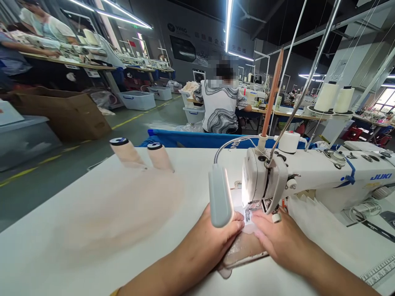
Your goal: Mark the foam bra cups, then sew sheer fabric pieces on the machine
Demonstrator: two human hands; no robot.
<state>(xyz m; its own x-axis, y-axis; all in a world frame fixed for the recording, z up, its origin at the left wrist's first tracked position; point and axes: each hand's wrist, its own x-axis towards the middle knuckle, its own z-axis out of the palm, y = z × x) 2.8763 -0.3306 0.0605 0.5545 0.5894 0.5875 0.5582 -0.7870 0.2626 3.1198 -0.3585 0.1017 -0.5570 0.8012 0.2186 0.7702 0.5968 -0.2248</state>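
A small piece of pale, sheer fabric lies under the presser foot of a white sewing machine. My left hand grips it from the left, fingers closed and their tips close to the foot; a grey lamp head hides part of this hand. From the right, my right hand holds the same fabric, thumb and forefinger near the needle area and the other fingers partly behind the machine head. Between my wrists shows the smooth machine bed plate.
Two peach thread cones stand at the table's far left edge, and sheer peach fabric spreads across the left. White fabric lies right of the needle, with a clear ruler nearer. A co-worker sits ahead.
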